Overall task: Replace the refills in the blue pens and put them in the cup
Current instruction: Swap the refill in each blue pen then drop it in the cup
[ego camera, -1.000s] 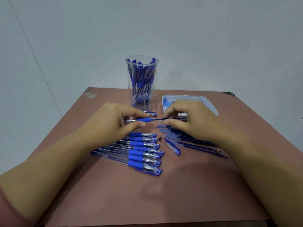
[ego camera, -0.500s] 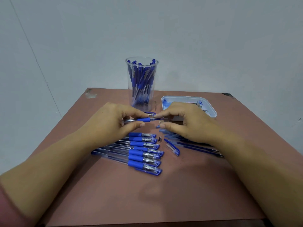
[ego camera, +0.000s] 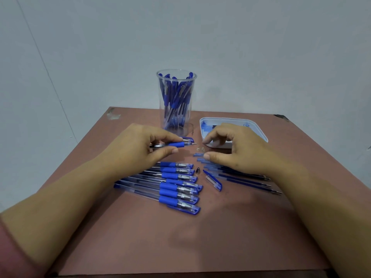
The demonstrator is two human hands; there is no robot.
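Blue pen (ego camera: 174,145) in left hand (ego camera: 138,149)

My left hand (ego camera: 138,149) pinches a blue-gripped pen (ego camera: 172,145) level, tip pointing right. More capped pens (ego camera: 176,186) lie in a row before me, loose refills (ego camera: 241,178) to their right, a clear cup (ego camera: 176,101) of pens behind
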